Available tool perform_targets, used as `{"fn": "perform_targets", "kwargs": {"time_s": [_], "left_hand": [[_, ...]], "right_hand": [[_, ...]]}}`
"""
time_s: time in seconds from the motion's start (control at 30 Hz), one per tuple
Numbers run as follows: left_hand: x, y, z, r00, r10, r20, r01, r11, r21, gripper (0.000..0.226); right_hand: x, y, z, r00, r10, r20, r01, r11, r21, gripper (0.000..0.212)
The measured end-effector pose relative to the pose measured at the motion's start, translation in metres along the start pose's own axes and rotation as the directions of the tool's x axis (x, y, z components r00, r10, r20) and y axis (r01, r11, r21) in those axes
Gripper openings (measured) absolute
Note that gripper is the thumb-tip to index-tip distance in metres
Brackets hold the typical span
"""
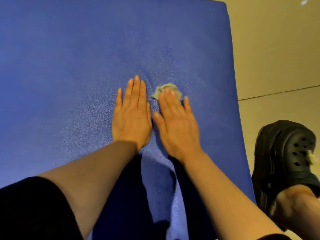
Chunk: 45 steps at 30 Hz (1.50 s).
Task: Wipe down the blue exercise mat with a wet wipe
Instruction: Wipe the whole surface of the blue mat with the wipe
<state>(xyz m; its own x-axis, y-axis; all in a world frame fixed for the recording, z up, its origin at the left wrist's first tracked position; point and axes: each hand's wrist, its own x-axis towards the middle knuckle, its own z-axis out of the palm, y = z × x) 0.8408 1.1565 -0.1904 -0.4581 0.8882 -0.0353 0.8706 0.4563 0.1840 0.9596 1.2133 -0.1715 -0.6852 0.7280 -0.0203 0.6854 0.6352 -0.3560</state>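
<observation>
The blue exercise mat (69,58) fills most of the view and lies flat on the floor. My left hand (131,115) rests palm down on it near the middle, fingers straight and together, holding nothing. Right beside it my right hand (176,122) presses flat on a crumpled grey-white wet wipe (161,90). The wipe sticks out from under the fingertips, and the rest of it is hidden by the fingers. The mat dimples around both hands.
The mat's right edge (233,84) runs along a beige tiled floor (277,49). A foot in a black perforated clog (285,161) stands on the floor at the lower right, close to the mat's edge. A small white scrap (303,2) lies far right.
</observation>
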Motion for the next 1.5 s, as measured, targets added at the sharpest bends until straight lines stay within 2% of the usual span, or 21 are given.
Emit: {"fn": "perform_targets", "kwargs": {"time_s": [0.07,0.17,0.27,0.37,0.43,0.5,0.57,0.7,0.77,0.87,0.93,0.97,1.03,1.13,1.2,1.27,1.3,1.33,1.4,1.47,1.5], "left_hand": [[0.003,0.001,-0.003,1.000,-0.005,-0.004,0.005,1.000,-0.026,0.056],[0.004,-0.001,-0.003,1.000,-0.013,-0.001,0.013,1.000,-0.022,0.056],[0.002,-0.003,-0.002,0.999,-0.016,0.036,0.016,1.000,0.000,0.056],[0.004,-0.001,-0.003,0.999,-0.014,0.051,0.013,1.000,0.011,0.056],[0.002,0.001,-0.006,0.998,-0.013,0.065,0.013,1.000,0.006,0.056],[0.010,-0.002,-0.004,0.994,-0.013,0.108,0.015,1.000,-0.017,0.056],[0.009,-0.004,-0.008,0.984,-0.014,0.176,0.024,0.998,-0.053,0.056],[-0.028,-0.008,-0.024,0.960,0.052,0.275,-0.016,0.991,-0.132,0.058],[-0.068,-0.009,-0.030,0.960,0.056,0.273,-0.019,0.991,-0.136,0.056],[-0.113,0.000,-0.035,0.964,0.006,0.265,0.028,0.992,-0.124,0.054],[-0.132,0.012,-0.038,0.957,-0.035,0.287,0.075,0.989,-0.128,0.054],[-0.141,0.018,-0.039,0.951,-0.049,0.306,0.092,0.987,-0.128,0.054],[-0.156,0.024,-0.043,0.935,-0.064,0.350,0.113,0.986,-0.120,0.054],[-0.167,0.023,-0.048,0.919,-0.043,0.392,0.075,0.995,-0.067,0.055],[-0.165,0.019,-0.051,0.911,-0.013,0.412,0.038,0.998,-0.054,0.056],[-0.162,0.018,-0.054,0.904,0.001,0.429,0.024,0.998,-0.053,0.057],[-0.162,0.018,-0.055,0.901,0.004,0.434,0.020,0.999,-0.050,0.058],[-0.163,0.019,-0.055,0.896,0.005,0.444,0.018,0.999,-0.046,0.058],[-0.170,0.021,-0.056,0.877,-0.003,0.481,0.026,0.999,-0.043,0.057],[-0.177,0.021,-0.056,0.862,0.004,0.507,0.017,0.999,-0.037,0.057],[-0.180,0.021,-0.057,0.860,0.016,0.509,0.001,0.999,-0.033,0.057]], "right_hand": [[0.000,0.020,-0.007,0.985,0.147,-0.085,-0.153,0.987,-0.059,0.064],[-0.008,-0.001,0.003,0.923,0.352,-0.154,-0.348,0.936,0.048,0.069],[-0.027,-0.023,0.012,0.970,0.238,-0.056,-0.231,0.966,0.120,0.066],[-0.033,0.012,-0.004,0.998,-0.013,0.053,0.015,0.999,-0.042,0.065],[-0.035,0.030,-0.012,0.999,0.034,0.028,-0.031,0.994,-0.106,0.066],[-0.031,0.023,-0.006,0.971,0.237,-0.030,-0.238,0.970,-0.041,0.069],[-0.042,-0.009,0.004,0.947,0.318,-0.035,-0.317,0.948,0.038,0.072],[-0.067,-0.030,0.006,0.988,0.006,0.157,-0.007,1.000,0.005,0.071],[-0.069,-0.008,-0.005,0.985,-0.028,0.169,0.036,0.999,-0.041,0.071],[-0.076,0.013,-0.017,0.964,0.258,0.073,-0.252,0.965,-0.073,0.063],[-0.088,-0.009,-0.010,0.932,0.349,0.093,-0.347,0.937,-0.044,0.063],[-0.096,-0.025,-0.005,0.938,0.321,0.134,-0.322,0.947,-0.013,0.066],[-0.110,-0.045,0.001,0.959,0.157,0.238,-0.166,0.986,0.019,0.076],[-0.115,-0.019,-0.013,0.958,-0.019,0.285,0.038,0.997,-0.060,0.079],[-0.119,0.005,-0.023,0.975,0.103,0.198,-0.084,0.991,-0.099,0.069],[-0.126,0.010,-0.026,0.936,0.313,0.158,-0.294,0.946,-0.135,0.063],[-0.128,-0.001,-0.024,0.919,0.364,0.154,-0.348,0.930,-0.122,0.063],[-0.131,-0.015,-0.020,0.918,0.357,0.173,-0.347,0.934,-0.084,0.063],[-0.141,-0.046,-0.011,0.942,0.201,0.267,-0.207,0.978,-0.006,0.063],[-0.152,-0.053,-0.010,0.925,0.063,0.375,-0.066,0.998,-0.004,0.059],[-0.154,-0.046,-0.015,0.926,0.030,0.376,-0.024,0.999,-0.022,0.059]]}}
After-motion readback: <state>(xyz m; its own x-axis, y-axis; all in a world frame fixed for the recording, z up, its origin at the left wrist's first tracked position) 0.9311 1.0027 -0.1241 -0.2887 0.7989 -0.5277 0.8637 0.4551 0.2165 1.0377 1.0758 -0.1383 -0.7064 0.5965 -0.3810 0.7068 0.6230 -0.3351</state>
